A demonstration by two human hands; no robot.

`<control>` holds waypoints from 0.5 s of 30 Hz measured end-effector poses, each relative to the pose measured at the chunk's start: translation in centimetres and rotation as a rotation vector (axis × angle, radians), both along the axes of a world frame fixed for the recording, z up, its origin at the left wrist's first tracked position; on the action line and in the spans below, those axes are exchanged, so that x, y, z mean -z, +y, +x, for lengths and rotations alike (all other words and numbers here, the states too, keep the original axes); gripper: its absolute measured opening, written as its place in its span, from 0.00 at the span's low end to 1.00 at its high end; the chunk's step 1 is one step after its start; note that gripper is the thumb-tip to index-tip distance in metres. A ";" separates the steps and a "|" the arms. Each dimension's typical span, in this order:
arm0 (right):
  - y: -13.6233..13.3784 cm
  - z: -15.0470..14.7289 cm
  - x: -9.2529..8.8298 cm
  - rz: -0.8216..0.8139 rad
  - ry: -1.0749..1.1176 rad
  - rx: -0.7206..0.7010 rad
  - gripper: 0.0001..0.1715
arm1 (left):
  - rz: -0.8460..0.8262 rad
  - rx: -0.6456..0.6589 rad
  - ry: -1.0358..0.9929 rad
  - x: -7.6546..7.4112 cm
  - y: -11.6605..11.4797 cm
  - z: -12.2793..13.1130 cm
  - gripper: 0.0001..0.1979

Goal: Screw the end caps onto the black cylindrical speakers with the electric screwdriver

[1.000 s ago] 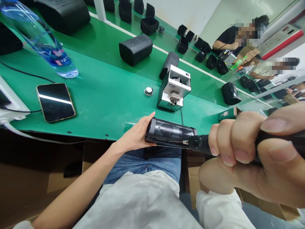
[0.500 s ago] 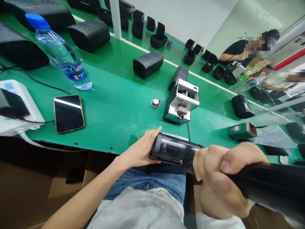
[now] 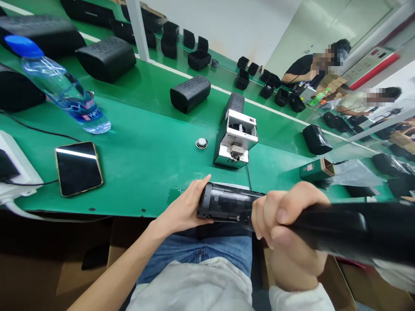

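My left hand [image 3: 186,209] is closed around the left end of a black speaker housing [image 3: 223,201] with perforated grille patches, held at the table's front edge. In my right fist [image 3: 288,229] is a long black electric screwdriver [image 3: 350,229], its body running out to the right. The fist covers the housing's right end, and a short metal bit shows low against the housing. Beyond the housing stands a white and black screw feeder [image 3: 236,140]. A small round speaker driver [image 3: 201,143] lies to the feeder's left.
On the left are a water bottle [image 3: 66,93], a phone [image 3: 79,168] and a white power strip [image 3: 17,168] with cables. Black speaker shells [image 3: 190,93] line the green belt behind. A green box [image 3: 316,169] and plastic bag stand right. Co-workers [image 3: 304,69] sit far right.
The view has shifted, so the table items appear further left. Both hands keep their hold on the housing and the screwdriver, whose body now lies a little more level.
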State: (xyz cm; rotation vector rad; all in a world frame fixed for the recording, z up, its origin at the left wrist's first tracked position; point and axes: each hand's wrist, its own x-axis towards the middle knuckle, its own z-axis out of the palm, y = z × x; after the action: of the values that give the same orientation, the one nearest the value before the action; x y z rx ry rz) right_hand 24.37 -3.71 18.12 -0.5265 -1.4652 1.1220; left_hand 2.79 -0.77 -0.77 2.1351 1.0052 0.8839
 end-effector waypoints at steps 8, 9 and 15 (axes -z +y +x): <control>8.0 2.2 -6.6 0.231 0.204 0.426 0.15 | -0.019 -0.010 0.004 0.3 -0.1 0.0 0.77; 9.7 1.8 -6.4 0.296 0.190 0.509 0.16 | -0.025 -0.014 0.001 0.3 0.0 -0.1 0.77; 18.1 -0.5 -2.4 0.469 0.026 0.634 0.23 | -0.042 -0.017 -0.005 0.4 0.0 0.0 0.76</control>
State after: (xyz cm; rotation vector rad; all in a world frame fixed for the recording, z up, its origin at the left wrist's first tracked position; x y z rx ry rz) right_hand 23.86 14.44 20.49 -0.5781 -1.3393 0.2735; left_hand 2.78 -0.77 -1.18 2.0913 1.0318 0.8688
